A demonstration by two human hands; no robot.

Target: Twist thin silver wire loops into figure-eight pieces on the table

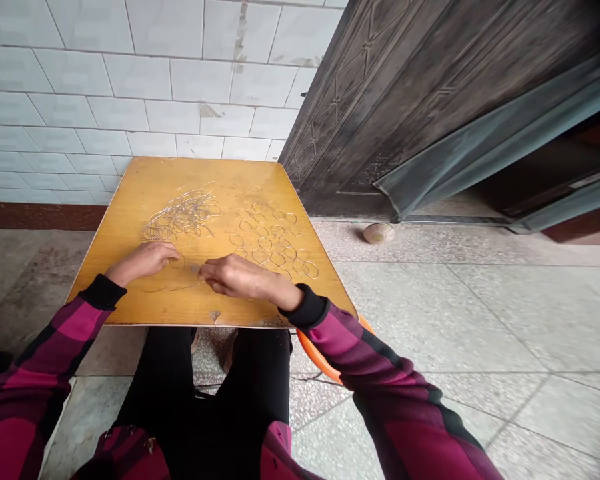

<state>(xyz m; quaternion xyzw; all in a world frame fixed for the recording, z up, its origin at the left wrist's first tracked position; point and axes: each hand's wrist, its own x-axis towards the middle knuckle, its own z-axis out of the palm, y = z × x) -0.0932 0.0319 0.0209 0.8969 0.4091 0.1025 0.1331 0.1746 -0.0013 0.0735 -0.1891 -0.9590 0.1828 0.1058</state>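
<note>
A small yellow wooden table [130, 200] stands in front of me. A tangled pile of thin wire rings [183, 215] lies at its centre left. Several small wire loops [275, 240] are laid out in rows at the right. My left hand [143, 261] rests knuckles up, fingers curled, on a thin wire ring [173, 277] near the front edge. My right hand [235, 277] lies beside it, fingertips pinched together on the same wire. Both sleeves are pink and black plaid.
A white tiled wall [130, 80] backs the table. A dark carved door [405, 100] stands at the right, with a round stone [378, 233] on the speckled floor beside it. An orange stool edge [320, 357] shows under my right arm.
</note>
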